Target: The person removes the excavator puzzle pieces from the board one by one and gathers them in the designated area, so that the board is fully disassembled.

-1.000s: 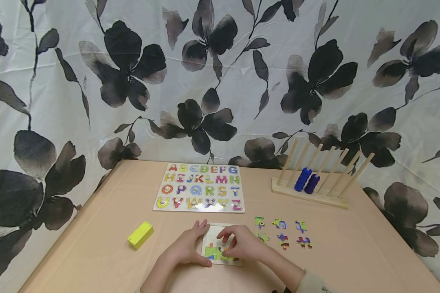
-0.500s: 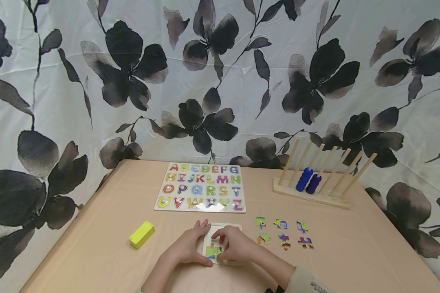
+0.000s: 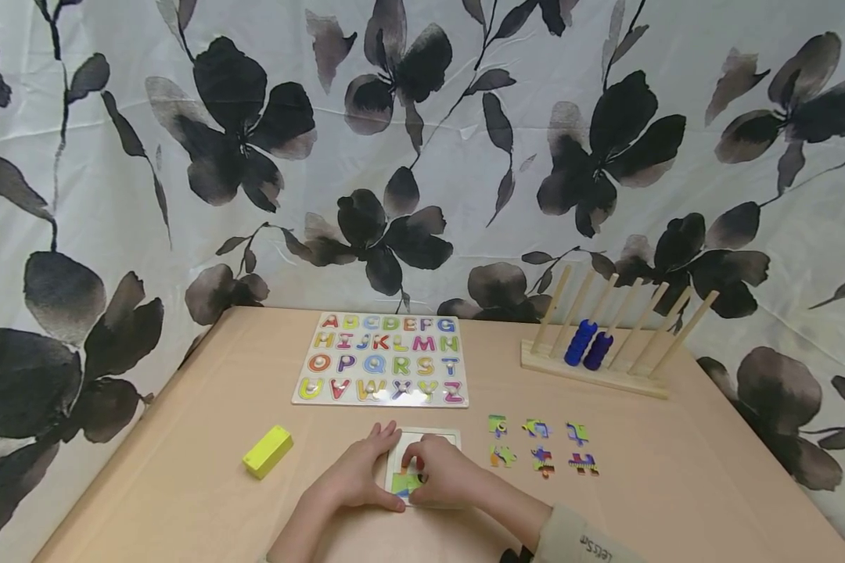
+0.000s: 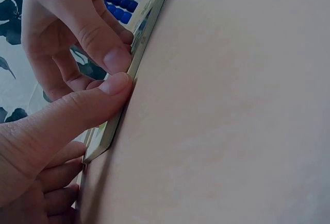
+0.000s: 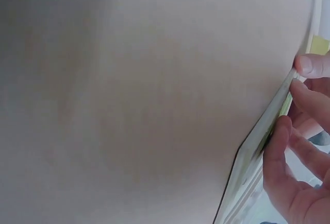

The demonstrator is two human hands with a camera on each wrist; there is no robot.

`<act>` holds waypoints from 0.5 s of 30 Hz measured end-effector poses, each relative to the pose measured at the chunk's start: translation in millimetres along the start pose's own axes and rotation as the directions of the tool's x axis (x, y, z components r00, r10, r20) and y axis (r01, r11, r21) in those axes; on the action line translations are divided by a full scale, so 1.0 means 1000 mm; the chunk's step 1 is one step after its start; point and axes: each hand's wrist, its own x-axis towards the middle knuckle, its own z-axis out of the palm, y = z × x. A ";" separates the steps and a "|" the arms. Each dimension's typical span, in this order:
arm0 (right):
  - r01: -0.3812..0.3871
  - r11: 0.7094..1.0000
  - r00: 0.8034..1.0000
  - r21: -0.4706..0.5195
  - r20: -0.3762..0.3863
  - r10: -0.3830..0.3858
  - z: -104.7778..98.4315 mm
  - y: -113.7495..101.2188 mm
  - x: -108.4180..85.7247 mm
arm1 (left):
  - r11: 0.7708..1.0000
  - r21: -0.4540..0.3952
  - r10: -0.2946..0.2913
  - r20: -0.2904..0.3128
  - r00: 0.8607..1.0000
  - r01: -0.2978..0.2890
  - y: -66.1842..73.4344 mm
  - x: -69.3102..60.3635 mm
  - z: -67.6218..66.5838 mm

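Note:
A small jigsaw tray with a pale frame lies before the person. A few green pieces show along its near left part; the right hand hides the rest. The left hand holds the tray at its left side, thumb on the near edge and other fingers by the left edge. Over the tray, the right hand has thumb and index finger bent down at the pieces; whether they pinch one is hidden. Several loose jigsaw pieces lie in two rows right of the tray.
An alphabet board lies behind the tray. At the back right stands a wooden peg rack with blue beads on two pegs. A yellow block lies left of the left hand. Floral cloth hangs behind the table.
The right hand has shifted left across the tray, and its index finger is now nearer the tray's left side. The left hand stays at the tray. The loose pieces lie as before.

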 end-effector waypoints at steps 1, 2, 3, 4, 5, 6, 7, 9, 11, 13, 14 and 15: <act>-0.001 1.000 1.000 -0.008 -0.001 0.001 0.000 -0.001 0.000 | 1.000 0.005 0.003 -0.002 1.000 -0.003 -0.001 0.000 0.000; -0.002 1.000 1.000 -0.015 -0.003 0.002 0.000 -0.001 0.001 | 1.000 0.008 0.004 -0.004 1.000 -0.004 -0.001 0.000 0.000; -0.006 1.000 1.000 -0.020 -0.005 0.006 0.001 -0.002 0.001 | 1.000 0.009 0.007 -0.004 1.000 -0.007 -0.001 0.000 0.000; -0.009 1.000 1.000 -0.022 -0.005 0.009 0.001 -0.002 0.001 | 1.000 0.010 0.010 -0.004 1.000 -0.009 -0.002 0.000 0.000; -0.011 1.000 1.000 -0.028 -0.005 0.011 0.001 -0.003 0.001 | 1.000 0.008 0.011 -0.004 1.000 -0.011 -0.002 0.000 0.000; -0.014 0.999 1.000 -0.033 -0.003 0.014 0.001 -0.003 0.001 | 1.000 0.007 0.012 -0.003 1.000 -0.012 -0.002 0.000 0.000; -0.016 0.999 1.000 -0.041 -0.003 0.016 0.001 -0.004 0.002 | 1.000 0.005 0.013 -0.001 1.000 -0.013 -0.002 0.000 0.000; -0.017 0.998 1.000 -0.052 -0.004 0.017 0.001 -0.005 0.002 | 1.000 0.000 0.010 -0.001 1.000 -0.010 -0.002 0.000 0.000; -0.015 0.997 1.000 -0.069 -0.007 0.014 0.001 -0.006 0.002 | 1.000 -0.003 0.009 -0.004 1.000 -0.009 -0.001 0.000 0.000; -0.014 0.996 1.000 -0.088 -0.012 0.013 0.002 -0.007 0.002 | 1.000 -0.007 0.008 -0.006 1.000 -0.008 -0.001 0.000 0.000; -0.011 0.995 1.000 -0.095 -0.016 0.010 0.002 -0.007 0.002 | 1.000 -0.008 0.009 -0.006 1.000 -0.009 -0.001 0.000 0.000; -0.010 0.995 1.000 -0.101 -0.019 0.008 0.002 -0.008 0.001 | 1.000 -0.009 0.010 -0.006 1.000 -0.010 -0.002 0.000 0.001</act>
